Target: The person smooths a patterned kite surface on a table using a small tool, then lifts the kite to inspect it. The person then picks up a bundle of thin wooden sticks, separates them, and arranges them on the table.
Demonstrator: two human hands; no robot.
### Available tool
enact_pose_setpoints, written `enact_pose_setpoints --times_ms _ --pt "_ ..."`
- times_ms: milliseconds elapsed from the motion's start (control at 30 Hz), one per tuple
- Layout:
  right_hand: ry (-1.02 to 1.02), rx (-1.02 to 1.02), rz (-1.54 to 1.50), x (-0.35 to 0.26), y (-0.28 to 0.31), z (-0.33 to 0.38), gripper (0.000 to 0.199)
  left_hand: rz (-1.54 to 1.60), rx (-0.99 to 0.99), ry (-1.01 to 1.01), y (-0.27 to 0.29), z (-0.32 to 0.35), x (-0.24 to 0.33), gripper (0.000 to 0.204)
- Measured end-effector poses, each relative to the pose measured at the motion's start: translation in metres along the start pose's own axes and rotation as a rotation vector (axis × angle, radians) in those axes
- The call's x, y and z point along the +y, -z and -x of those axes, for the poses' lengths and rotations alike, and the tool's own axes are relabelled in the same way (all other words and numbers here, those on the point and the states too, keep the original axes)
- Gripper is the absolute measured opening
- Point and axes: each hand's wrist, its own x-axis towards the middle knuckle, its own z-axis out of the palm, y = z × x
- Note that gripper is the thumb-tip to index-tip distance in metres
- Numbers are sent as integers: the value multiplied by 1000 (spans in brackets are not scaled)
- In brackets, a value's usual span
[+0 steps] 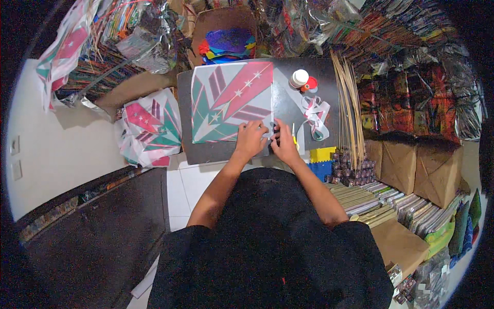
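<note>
I see my left hand and right hand pinching the kite sheet at its near corner; it looks thin, light, easily torn.

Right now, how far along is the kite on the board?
Done: a printed kite sheet lies flat on the dark board, with finished-looking sheets stacked at left. In hand: left hand and right hand work its lower right corner. Left: bamboo sticks beside the board; none visibly on this sheet.
</note>
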Motion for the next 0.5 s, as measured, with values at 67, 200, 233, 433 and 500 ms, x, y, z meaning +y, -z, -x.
enact_pose_setpoints --times_ms 67,200,233,433,500 --pt "-6 -39 -7 1 0 1 81 1 4 6 0 0 1 27" --pt "-41 -37 -48 1 1 3 80 99 30 -11 1 1 -6 26" --pt "-43 -31 -53 1 1 3 79 149 32 -8 3 2 -11 27" --pt "-1 -22 -12 -7 4 4 76 75 21 31 36 37 -44 40" --pt "-8 -47 -17 -8 2 3 75 42 33 28 40 46 -47 42"
